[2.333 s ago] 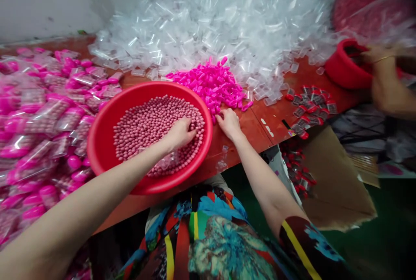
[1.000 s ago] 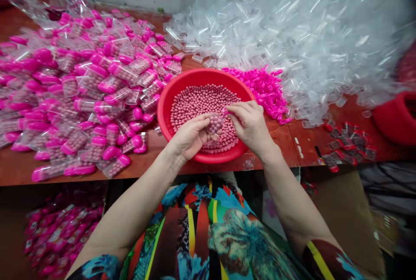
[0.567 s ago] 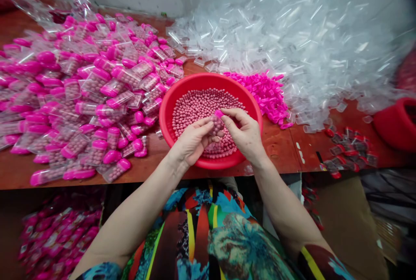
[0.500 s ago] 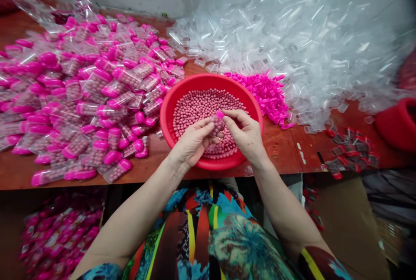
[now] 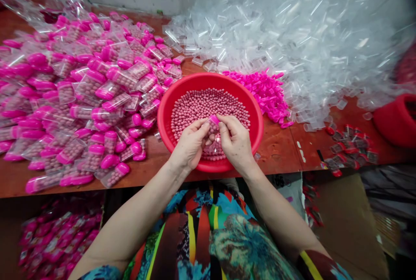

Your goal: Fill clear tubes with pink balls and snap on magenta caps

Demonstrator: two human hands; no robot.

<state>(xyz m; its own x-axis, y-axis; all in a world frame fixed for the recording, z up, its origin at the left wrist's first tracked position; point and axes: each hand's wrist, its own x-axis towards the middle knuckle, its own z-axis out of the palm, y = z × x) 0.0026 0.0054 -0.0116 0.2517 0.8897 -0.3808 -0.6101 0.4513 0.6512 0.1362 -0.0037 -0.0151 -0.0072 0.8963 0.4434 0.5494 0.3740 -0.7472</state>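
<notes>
Pink-capped container (image 5: pixel 213 121), one in number, is sitting between the two hands, above the middle of one red bowl (image 5: pixel 165 117). The left hand (image 5: pixel 190 144) is grasping its clear body between thumb and fingers, and the right hand (image 5: pixel 236 141) is pinching it at the capped end. In the bowl, pink beads (image 5: pixel 208 100) are lying, too many for counting. On the table (image 5: pixel 279 156), one large heap of filled containers (image 5: pixel 87 85) is covering the left side. Just beyond the bowl's far right rim, one heap of pink caps (image 5: pixel 263 93) is lying, and one bigger heap of clear containers (image 5: pixel 276 37) is spreading behind it. At the right, one small group of red-capped containers (image 5: pixel 351 148) is lying near one red tub (image 5: pixel 391 119); their exact number I cannot tell.
</notes>
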